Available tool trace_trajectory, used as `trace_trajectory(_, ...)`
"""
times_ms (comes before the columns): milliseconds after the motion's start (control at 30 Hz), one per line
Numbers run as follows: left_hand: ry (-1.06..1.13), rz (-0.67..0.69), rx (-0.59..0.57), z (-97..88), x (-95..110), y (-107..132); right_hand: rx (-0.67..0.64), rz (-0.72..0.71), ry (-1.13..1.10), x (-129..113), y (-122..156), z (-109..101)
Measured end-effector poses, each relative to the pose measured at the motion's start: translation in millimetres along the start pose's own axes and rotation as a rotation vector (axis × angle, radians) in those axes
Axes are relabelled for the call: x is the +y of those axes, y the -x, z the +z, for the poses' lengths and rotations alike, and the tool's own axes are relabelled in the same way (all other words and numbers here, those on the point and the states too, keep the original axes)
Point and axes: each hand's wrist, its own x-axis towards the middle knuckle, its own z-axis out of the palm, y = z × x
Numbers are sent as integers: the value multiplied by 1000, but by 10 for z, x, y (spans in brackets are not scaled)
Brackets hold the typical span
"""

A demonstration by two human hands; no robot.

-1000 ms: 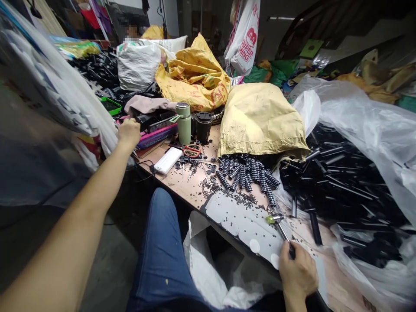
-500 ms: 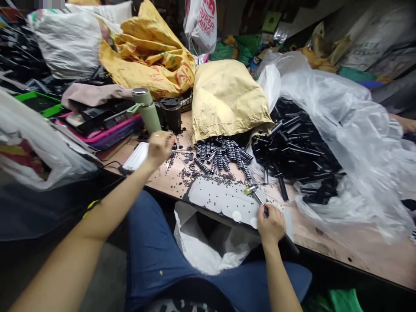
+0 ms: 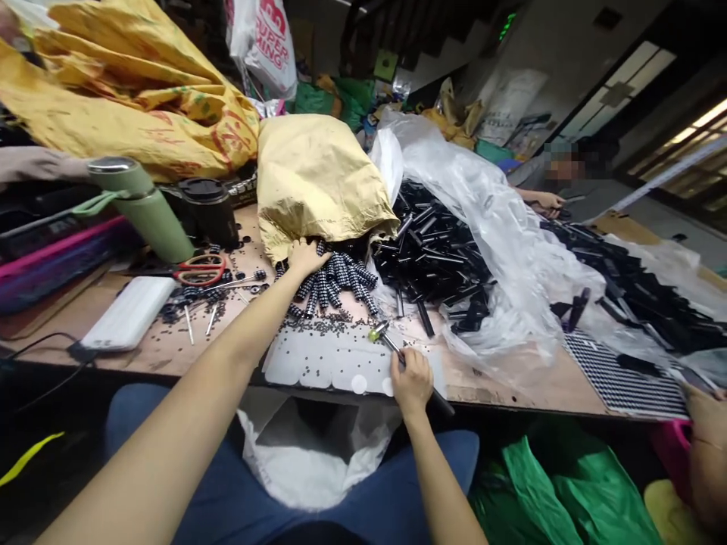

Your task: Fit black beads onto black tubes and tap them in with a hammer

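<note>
My left hand [image 3: 307,259] lies on the pile of ridged black-and-white cylindrical parts [image 3: 335,281] at the mouth of a tan paper sack [image 3: 318,178]. Its fingers are spread over the parts, and nothing shows gripped in them. Closed round the black handle of a small hammer [image 3: 391,342], my right hand [image 3: 413,381] rests near the table's front edge. The hammer's silver head with a yellow-green face points away, over a grey sheet [image 3: 312,356]. Tiny black rings [image 3: 318,323] are scattered across the sheet and the wood.
On the left are a green flask [image 3: 148,216], a dark lidded cup [image 3: 210,212], red-handled scissors [image 3: 201,269] and a white box [image 3: 130,312]. Black tubes [image 3: 437,257] in clear plastic [image 3: 505,265] lie to the right. Other people's hands [image 3: 548,203] work farther right.
My left hand has moved from beside the flask and scissors rightward onto the ridged parts. The view has turned right; my right hand still holds the hammer.
</note>
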Motion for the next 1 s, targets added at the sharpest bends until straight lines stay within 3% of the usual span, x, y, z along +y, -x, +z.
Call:
trace_trajectory(133,-50,185,18,100,-74,374,-83,10,-62,5,14,-24)
trace_trajectory(233,-27,290,38,88,-181,529,-213,-63,-166,-36,-113,-61)
trace_trajectory(333,13,311,81,27,-242,584,-287,-124,-214,-102,-534,-80)
trace_trajectory(433,82,289,194,-72,-205,716,-190,-3,-150,-121,-1157,-64)
trace_trajectory(500,167,321,230,-147,-141,906,-303,46,-284,-96,-1500,-38)
trace_trajectory(567,284,378,204,-210,-65,1173,-378,85,-369,-63,-1658,-13)
trace_trajectory(700,517,438,99,-289,128,1777,-460,135,-515,-42,-1400,-63)
trace_trajectory(767,522,471,136,-311,267,2023,-515,125,-625,-51,-1148,-180)
trace_trajectory(833,480,545,156,-314,420,2203,-649,53,-790,-63,-932,-344)
trace_trajectory(867,476,594,111,-303,490,2272,-742,-1,-873,-72,-848,-428)
trace_trajectory(933,562,636,-91,-250,597,2384,-869,-93,-970,-111,-708,-571)
trace_trajectory(1000,748,509,-288,-161,654,2487,-760,-134,-913,-197,-567,-651)
